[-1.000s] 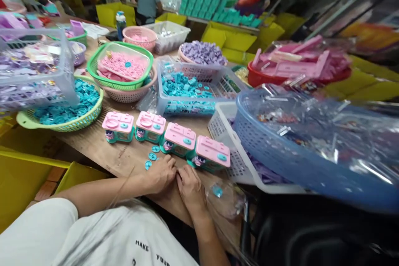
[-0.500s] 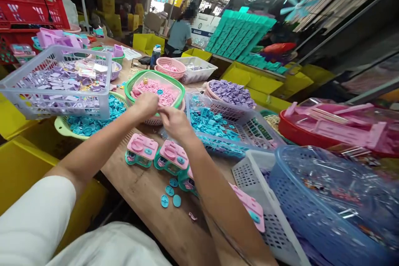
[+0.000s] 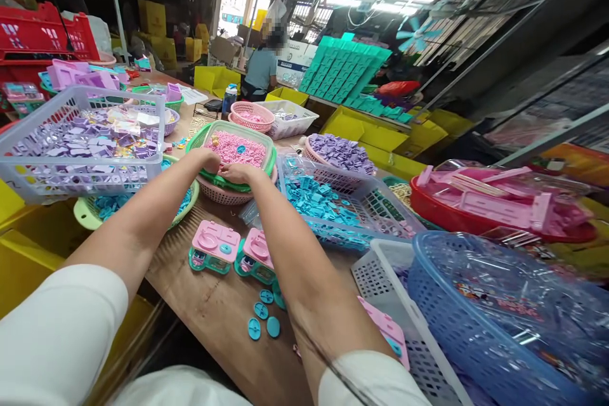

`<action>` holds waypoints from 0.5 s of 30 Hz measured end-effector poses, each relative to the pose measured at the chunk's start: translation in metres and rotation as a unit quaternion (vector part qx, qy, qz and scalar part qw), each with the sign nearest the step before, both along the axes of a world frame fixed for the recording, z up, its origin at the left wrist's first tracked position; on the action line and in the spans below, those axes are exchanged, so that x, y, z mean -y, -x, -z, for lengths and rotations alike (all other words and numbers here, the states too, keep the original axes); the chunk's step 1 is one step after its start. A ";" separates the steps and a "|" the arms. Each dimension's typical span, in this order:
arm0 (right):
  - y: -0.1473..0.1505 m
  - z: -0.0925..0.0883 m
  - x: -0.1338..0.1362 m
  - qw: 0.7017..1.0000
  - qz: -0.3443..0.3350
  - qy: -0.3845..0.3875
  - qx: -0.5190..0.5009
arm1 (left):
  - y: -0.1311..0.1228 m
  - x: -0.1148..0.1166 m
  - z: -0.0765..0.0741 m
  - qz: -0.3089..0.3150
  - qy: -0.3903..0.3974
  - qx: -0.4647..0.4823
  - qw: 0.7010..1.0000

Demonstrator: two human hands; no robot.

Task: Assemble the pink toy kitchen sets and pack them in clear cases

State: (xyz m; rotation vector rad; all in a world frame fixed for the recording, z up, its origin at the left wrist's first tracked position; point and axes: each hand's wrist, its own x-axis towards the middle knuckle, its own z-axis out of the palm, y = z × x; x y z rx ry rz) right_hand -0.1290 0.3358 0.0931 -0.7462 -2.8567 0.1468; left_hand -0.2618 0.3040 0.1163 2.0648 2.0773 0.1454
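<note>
My left hand point(image 3: 208, 160) and my right hand point(image 3: 236, 172) are close together at the near edge of a clear tray point(image 3: 259, 137). The tray holds many small pink pieces point(image 3: 238, 148) and one blue disc point(image 3: 241, 149). It sits in a green basket point(image 3: 271, 158) on top of a pink one point(image 3: 221, 193). Both hands are closed with fingers curled inward; whatever they grip is too small or hidden. Nearer me stand pink-and-teal toy units point(image 3: 215, 246), partly behind my right forearm, and several loose blue discs point(image 3: 261, 311).
On the left a clear crate point(image 3: 162, 162) of purple parts rests over a pale green basket point(image 3: 85, 212). To the right are a clear crate of blue parts point(image 3: 318, 196), a white basket point(image 3: 380, 273), a blue basket point(image 3: 428, 304) and a red basin point(image 3: 423, 203). A person point(image 3: 259, 70) is farther back.
My hands have moved forward and left, from in front of the tray to its near edge. My arms reach out farther, and the view has shifted slightly.
</note>
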 end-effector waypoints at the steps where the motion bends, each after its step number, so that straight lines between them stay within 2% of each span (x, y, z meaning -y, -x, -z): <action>1: -0.003 -0.003 0.000 1.000 0.011 0.026 0.013 | -0.001 -0.001 0.000 -0.005 0.036 -0.016 0.999; 3: -0.008 -0.007 0.000 0.995 0.038 0.086 0.043 | -0.002 0.000 -0.002 -0.007 0.080 -0.030 0.996; 6: -0.014 -0.012 0.004 0.986 0.077 0.143 0.032 | -0.001 0.006 -0.007 0.007 0.109 -0.027 0.994; 12: -0.027 -0.021 0.013 0.966 0.115 0.226 -0.055 | 0.010 0.021 -0.022 0.044 0.105 0.035 0.993; 15: -0.033 -0.023 0.019 0.957 0.114 0.251 -0.087 | 0.016 0.027 -0.025 0.058 0.085 0.102 0.989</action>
